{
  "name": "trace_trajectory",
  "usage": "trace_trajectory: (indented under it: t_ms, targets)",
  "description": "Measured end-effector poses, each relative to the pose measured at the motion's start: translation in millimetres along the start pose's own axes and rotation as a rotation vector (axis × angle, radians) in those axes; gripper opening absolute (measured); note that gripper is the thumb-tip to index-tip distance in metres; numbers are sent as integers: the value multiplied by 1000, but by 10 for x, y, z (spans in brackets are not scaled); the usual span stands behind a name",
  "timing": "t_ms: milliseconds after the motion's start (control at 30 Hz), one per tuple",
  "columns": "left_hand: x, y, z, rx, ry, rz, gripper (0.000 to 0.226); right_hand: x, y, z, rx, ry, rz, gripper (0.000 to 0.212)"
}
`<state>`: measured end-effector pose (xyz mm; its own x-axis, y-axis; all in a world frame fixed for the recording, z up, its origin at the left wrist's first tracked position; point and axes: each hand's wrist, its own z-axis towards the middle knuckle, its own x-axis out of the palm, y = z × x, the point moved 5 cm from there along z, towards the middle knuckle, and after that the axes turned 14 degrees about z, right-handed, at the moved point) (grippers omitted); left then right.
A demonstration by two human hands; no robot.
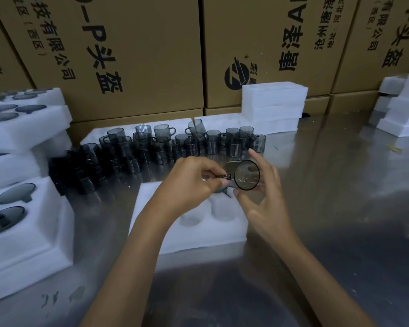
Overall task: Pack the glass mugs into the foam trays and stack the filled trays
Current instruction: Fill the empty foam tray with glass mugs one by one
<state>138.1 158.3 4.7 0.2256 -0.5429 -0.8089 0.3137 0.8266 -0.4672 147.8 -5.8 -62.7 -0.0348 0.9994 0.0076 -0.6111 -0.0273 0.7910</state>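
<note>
Mug [246, 176] held tilted above foam tray [198, 234], mouth toward camera. Right hand [262, 197] cups its far side, fingers curled round it. Left hand [194, 180] pinches its handle. Loose mugs [175, 145] stand in rows behind tray. Filled trays [21, 208] stacked at left.

Two bare forearms and hands

The left hand [189, 182] and right hand [262, 197] have no gloves, rings or watch (no sleeves reach the visible forearms).
</note>
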Motion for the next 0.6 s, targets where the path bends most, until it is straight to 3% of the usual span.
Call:
trace_trajectory:
  t_ms: [200,367,600]
  targets:
    - [9,40,-17,-42,138,-28,10,80,12,-20,52,5,33,73]
    - [-41,226,-2,-63,108,-158,10,66,74,-19,38,-12,-28,60]
    - [136,369,-48,-66,264,-279,29,151,-57,-97,180,107,-190,68]
